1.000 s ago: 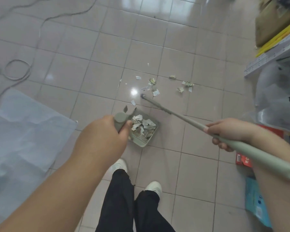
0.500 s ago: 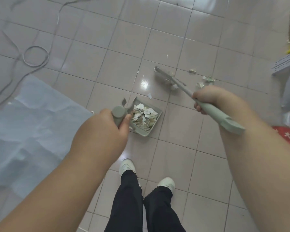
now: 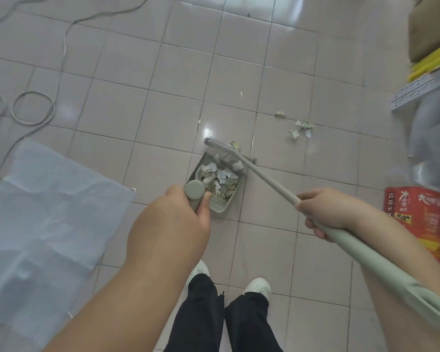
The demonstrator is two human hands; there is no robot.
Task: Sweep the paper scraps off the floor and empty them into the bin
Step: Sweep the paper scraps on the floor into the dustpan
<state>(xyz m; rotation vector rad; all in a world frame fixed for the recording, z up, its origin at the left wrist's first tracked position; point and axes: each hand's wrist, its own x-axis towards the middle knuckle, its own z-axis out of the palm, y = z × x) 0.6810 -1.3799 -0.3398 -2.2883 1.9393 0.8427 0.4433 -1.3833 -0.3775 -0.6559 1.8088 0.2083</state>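
Torn paper scraps (image 3: 217, 176) heaped in a grey-green dustpan (image 3: 220, 203) set on the tiled floor (image 3: 117, 118), broom head (image 3: 226, 152) laid across the pan's open mouth, touching the topmost pieces. More loose scraps (image 3: 301, 127) scattered on the tiles beyond the pan, toward the right edge of the floor. Left hand (image 3: 173, 224) wrapped tight around the dustpan's upright handle (image 3: 194, 190); right hand (image 3: 325, 212) closed around the broom's long pale pole (image 3: 272, 185), slanting up to the lower right. White shoes (image 3: 258, 287) and black trousers (image 3: 247, 323) below. Pale blue plastic sheet (image 3: 43, 214) spread at the left edge, looped cable (image 3: 33, 107) beyond it, red carton (image 3: 422, 219) at the right edge.
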